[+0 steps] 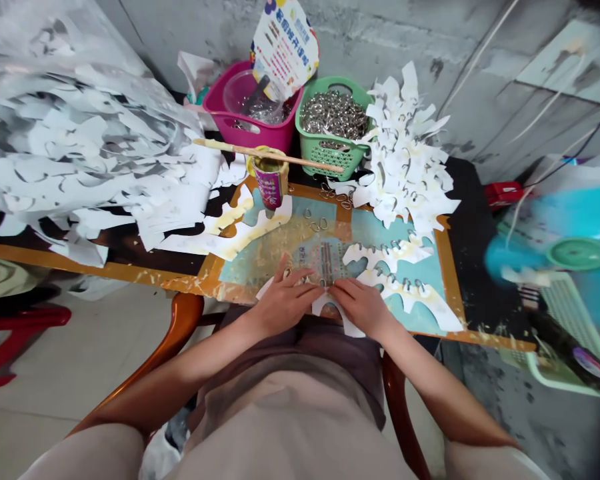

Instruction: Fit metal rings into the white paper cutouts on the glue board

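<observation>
At the table's front edge, a white scalloped cut-out strip (329, 307) lies under both my hands. My left hand (289, 301) presses on its left part, thumb and fingertips drawn together at the strip's upper edge. The fingers of my right hand (363, 305) pinch the same edge just to the right, close to the left fingertips. Metal rings show near the left fingers; what the fingertips themselves hold is partly hidden. To the right, two white strips (410, 297) carry several metal rings along their upper edges. Loose rings (319, 225) are scattered beyond my hands.
A purple cup (269, 180) with a wooden stick (300, 161) across it stands behind. Beyond are a pink basket (250, 137) and a green basket (330, 160) of rings. White cut-outs are piled left (105, 167) and right (405, 153). Glue-smeared strips (240, 233) lie left.
</observation>
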`<move>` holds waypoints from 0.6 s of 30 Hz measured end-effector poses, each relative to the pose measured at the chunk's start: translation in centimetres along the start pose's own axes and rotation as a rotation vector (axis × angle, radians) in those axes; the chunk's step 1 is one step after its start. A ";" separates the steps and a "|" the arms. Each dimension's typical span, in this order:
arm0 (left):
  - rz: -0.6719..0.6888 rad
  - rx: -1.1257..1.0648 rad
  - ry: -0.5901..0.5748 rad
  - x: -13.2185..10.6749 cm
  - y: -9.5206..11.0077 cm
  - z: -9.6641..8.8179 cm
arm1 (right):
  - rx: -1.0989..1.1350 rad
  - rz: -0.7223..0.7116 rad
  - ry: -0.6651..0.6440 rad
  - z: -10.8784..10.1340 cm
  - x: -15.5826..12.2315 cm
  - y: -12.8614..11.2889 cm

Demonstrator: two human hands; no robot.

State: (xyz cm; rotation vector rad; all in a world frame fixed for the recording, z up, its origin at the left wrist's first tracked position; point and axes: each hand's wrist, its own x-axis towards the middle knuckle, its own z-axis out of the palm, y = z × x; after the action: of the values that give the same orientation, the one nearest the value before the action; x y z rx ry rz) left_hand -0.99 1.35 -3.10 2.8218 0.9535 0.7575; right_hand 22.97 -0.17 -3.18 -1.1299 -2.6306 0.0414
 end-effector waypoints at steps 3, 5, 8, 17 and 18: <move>0.032 0.012 -0.027 -0.4 0.1 0.4 | 0.195 0.082 0.099 -0.8 -0.1 -0.4; 0.035 0.011 -0.039 -0.7 0.2 0.7 | 0.254 0.151 0.195 -1.3 -0.1 -0.7; 0.035 -0.012 -0.047 -0.9 0.2 0.9 | 0.227 0.188 0.180 -1.4 0.1 -1.3; -0.018 -0.126 -0.037 -1.2 0.2 0.5 | 0.211 0.194 0.027 0.0 0.4 -2.2; -0.023 -0.122 -0.035 -1.3 0.2 0.5 | 0.209 0.197 0.025 0.0 0.4 -2.2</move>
State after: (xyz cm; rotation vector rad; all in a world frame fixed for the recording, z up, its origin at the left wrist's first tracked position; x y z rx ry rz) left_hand -1.59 0.49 -4.03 2.7061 0.9001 0.7341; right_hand 21.15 -1.45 -2.82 -1.2990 -2.4172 0.3310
